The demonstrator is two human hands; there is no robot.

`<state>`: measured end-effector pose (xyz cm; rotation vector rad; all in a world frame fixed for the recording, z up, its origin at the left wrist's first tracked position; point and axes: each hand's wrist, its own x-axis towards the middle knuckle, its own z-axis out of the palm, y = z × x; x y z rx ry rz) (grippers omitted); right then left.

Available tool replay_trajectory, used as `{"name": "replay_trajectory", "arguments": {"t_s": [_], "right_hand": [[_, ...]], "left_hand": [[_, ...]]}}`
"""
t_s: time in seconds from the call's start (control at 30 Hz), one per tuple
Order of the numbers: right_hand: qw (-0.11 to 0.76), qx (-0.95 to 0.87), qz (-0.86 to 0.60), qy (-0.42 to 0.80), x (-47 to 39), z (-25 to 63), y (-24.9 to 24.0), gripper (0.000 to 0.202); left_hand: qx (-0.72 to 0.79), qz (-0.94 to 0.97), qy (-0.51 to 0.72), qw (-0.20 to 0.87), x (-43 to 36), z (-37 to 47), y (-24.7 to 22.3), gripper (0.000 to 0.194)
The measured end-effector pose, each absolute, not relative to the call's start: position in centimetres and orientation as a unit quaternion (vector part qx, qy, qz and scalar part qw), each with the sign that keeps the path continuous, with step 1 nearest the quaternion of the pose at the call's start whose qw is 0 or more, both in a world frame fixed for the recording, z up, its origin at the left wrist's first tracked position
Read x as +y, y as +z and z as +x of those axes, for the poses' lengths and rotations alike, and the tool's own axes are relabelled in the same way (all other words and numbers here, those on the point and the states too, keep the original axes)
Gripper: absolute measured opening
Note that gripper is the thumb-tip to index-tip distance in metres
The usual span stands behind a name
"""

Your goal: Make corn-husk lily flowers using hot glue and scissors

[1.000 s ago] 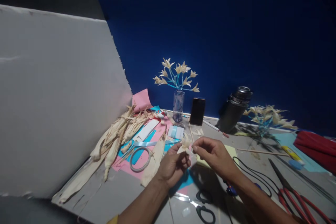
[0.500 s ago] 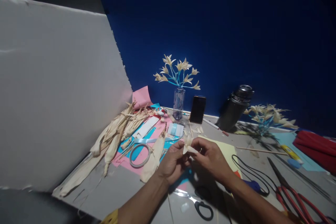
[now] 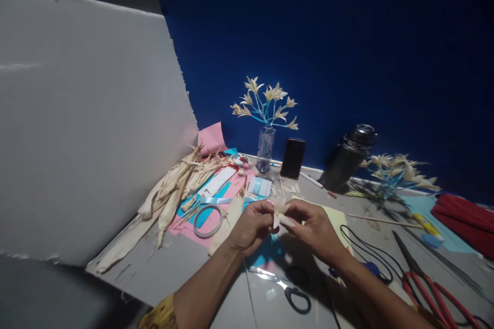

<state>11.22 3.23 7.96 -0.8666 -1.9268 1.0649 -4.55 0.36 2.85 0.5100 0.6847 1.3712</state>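
Between my two hands is a small cream flower [image 3: 281, 213] that looks made of dried corn husk, its petals spread outward. My left hand [image 3: 252, 227] pinches it from the left side. The fingers of my right hand [image 3: 314, 225] are closed on its petals from the right. Below my hands, scissors [image 3: 283, 285] with black handles lie on the table. Similar husk flowers [image 3: 266, 96] on blue stems stand in a clear glass vase [image 3: 265, 149] beyond my hands.
A pile of dried husks [image 3: 170, 200], coloured paper and a tape roll [image 3: 208, 220] lie at left. Behind stand a phone [image 3: 293, 158] and a dark flask [image 3: 347, 157]. At right are more husk flowers [image 3: 401, 169], red-handled shears [image 3: 428, 288] and a red cloth [image 3: 463, 221].
My hands keep hold of the husk flower and have shifted slightly to the right. The flower's petals now face me more openly. The view has moved a little.
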Motion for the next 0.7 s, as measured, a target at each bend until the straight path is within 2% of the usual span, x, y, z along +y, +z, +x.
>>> {"name": "replay_trajectory", "arguments": {"t_s": [0.47, 0.7], "right_hand": [[0.308, -0.791, -0.347, 0.399, 4.4, 12.0, 7.5, 0.009], [0.203, -0.848, -0.397, 0.288, 5.2, 14.1, 10.6, 0.012]], "left_hand": [[0.331, 0.306, 0.579, 0.679, 0.4, -4.6, 3.0, 0.022], [0.450, 0.319, 0.666, 0.503, 1.3, -4.7, 2.2, 0.016]]}}
